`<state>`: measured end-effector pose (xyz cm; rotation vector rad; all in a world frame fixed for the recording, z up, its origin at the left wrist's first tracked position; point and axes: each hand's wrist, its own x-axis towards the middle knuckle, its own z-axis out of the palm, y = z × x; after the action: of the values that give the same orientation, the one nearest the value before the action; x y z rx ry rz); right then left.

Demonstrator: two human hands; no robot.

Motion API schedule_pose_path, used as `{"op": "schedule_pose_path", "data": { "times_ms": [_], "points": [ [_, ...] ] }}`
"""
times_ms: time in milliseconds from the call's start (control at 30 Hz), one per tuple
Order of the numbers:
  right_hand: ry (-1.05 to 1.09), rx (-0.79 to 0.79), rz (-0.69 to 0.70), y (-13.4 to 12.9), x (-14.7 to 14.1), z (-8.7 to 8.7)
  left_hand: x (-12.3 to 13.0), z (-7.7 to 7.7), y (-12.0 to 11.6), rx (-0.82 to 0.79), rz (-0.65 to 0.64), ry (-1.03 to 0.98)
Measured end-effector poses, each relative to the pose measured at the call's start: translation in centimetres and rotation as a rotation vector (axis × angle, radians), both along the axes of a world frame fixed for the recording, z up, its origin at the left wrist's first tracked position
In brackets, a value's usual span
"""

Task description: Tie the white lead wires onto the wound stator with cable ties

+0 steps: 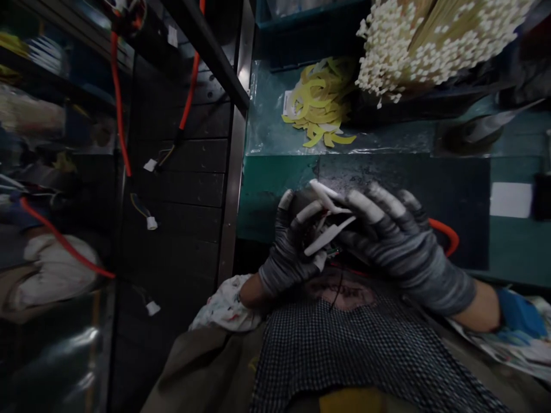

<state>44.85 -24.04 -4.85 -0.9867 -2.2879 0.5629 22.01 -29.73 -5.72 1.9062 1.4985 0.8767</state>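
Two gloved hands are brought together over a green table [275, 189], working a small wired part with white strips between the fingers.

The table is seen beyond a checked cloth [344, 355] on the lap; at its far edge lie a bundle of white-tipped sticks [430, 46] and a heap of yellow strips [321, 100]. The right hand [404, 246] is curled over the small wired part [333, 229], and the left hand [293, 241] is closed on it from the other side, its white-tipped fingers [307, 212] pinching a white strip. An assembly or wrapping step is judged to be under way; fine fingertip control is called for next. An orange cable [443, 232] emerges behind the right hand. The part itself is mostly hidden by the gloves, and the dark, blurred left side is hard to make out.
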Motion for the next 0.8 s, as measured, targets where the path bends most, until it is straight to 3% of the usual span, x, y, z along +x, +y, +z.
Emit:
{"op": "schedule_pose_path", "data": {
  "times_ms": [167,333,467,533,667,800],
  "points": [
    [-0.038,0.004,-0.064,1.2,-0.5,-1.5,0.3,0.3,1.0,0.155,-0.104,0.064],
    [-0.011,-0.07,-0.024,1.9,0.0,-2.7,-0.8,0.1,2.0,0.232,-0.206,0.034],
    [-0.086,0.025,-0.087,1.4,-0.2,-2.7,-1.3,-0.4,2.4,0.229,-0.233,0.011],
    [-0.145,0.05,-0.114,0.9,-0.3,-2.3,-0.9,-0.8,1.9,0.192,-0.183,-0.056],
    [-0.24,0.062,-0.107,-0.1,-0.4,-1.5,1.0,-2.1,-0.1,0.11,0.064,-0.213],
    [-0.194,0.06,-0.189,-0.8,-0.6,-1.5,2.8,-3.3,-1.4,0.108,0.202,-0.258]
  ]
}}
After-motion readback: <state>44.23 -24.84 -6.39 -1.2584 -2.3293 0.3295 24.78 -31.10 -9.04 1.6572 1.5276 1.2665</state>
